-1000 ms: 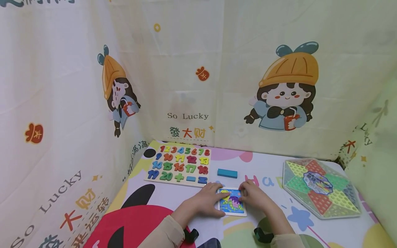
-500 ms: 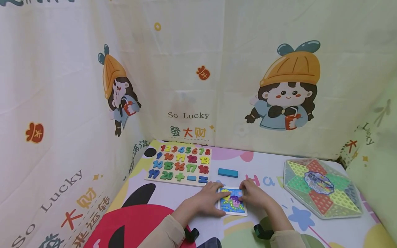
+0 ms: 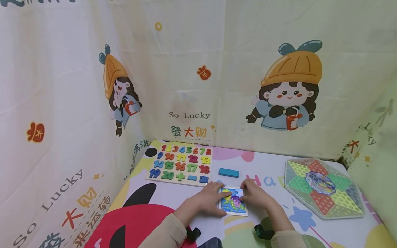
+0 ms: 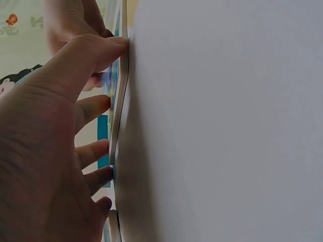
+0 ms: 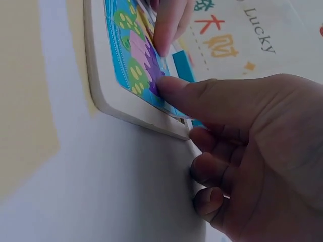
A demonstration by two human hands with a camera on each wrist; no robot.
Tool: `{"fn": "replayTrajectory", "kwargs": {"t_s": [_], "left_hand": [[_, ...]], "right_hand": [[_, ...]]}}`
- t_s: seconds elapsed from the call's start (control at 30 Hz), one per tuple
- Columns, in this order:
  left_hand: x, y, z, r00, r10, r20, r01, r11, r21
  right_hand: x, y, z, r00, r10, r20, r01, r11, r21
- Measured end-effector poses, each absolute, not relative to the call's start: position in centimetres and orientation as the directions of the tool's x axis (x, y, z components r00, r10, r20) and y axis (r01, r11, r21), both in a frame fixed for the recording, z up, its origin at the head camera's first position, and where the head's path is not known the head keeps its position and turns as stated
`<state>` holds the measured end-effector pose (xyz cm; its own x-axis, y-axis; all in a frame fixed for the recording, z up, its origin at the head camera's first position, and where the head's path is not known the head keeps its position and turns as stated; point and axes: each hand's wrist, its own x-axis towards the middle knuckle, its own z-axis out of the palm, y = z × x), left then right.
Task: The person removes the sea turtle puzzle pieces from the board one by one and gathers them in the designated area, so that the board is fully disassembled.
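A small jigsaw puzzle (image 3: pixel 232 207) in a pale frame lies on the table between both hands, its picture showing a purple-and-pink figure with green shapes. The left hand (image 3: pixel 207 199) rests along its left side, index finger reaching over the picture and thumb at the near edge. On the opposite side, the right hand (image 5: pixel 262 131) has its thumb on the purple part and its other fingers curled beside the frame. Under that thumb a puzzle piece (image 5: pixel 154 89) appears raised at the frame's corner, with a dark gap beneath; the fingers partly hide it.
A wooden number board (image 3: pixel 180 163) with coloured numerals lies at the back left. Beyond the puzzle is a blue block (image 3: pixel 228 173). A star-patterned, many-sided game board (image 3: pixel 324 187) lies to the right. A printed cloth stands behind and at both sides.
Both hands keep nearly the same places on the puzzle. A jigsaw outline near the top right of the picture shows more plainly now. The whole view has shifted slightly.
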<state>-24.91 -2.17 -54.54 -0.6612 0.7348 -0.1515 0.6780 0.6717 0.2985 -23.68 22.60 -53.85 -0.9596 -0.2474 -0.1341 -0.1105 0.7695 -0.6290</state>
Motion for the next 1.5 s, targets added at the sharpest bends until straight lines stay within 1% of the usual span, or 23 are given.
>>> {"fn": "replayTrajectory", "kwargs": {"t_s": [0.13, 0.4, 0.83, 1.17, 1.27, 1.5], "left_hand": [[-24.9, -2.2, -54.5, -0.659, 0.737, -0.151, 0.684, 0.67, 0.289], [-25.0, -2.2, -54.5, -0.654, 0.741, -0.155, 0.684, 0.666, 0.298], [-24.8, -2.3, -54.4, -0.637, 0.759, -0.134, 0.711, 0.646, 0.277], [-24.6, -2.0, -53.9, -0.636, 0.755, -0.16, 0.706, 0.653, 0.273], [-24.6, -2.0, -54.0, -0.631, 0.759, -0.158, 0.715, 0.649, 0.26], [-24.6, -1.6, -53.6, -0.6, 0.781, -0.175, 0.758, 0.624, 0.187]], "right_hand": [[-23.8, 22.7, -54.0, -0.957, -0.255, -0.135, -0.108, 0.751, -0.652], [-23.9, 22.7, -54.0, -0.958, -0.241, -0.157, -0.084, 0.756, -0.649], [-23.9, 22.8, -53.9, -0.949, -0.285, -0.136, -0.125, 0.734, -0.668], [-23.7, 23.1, -54.0, -0.935, -0.319, -0.154, -0.128, 0.71, -0.692], [-23.6, 23.2, -54.0, -0.934, -0.323, -0.154, -0.129, 0.704, -0.698], [-23.5, 23.0, -54.0, -0.942, -0.295, -0.161, -0.096, 0.695, -0.712]]}}
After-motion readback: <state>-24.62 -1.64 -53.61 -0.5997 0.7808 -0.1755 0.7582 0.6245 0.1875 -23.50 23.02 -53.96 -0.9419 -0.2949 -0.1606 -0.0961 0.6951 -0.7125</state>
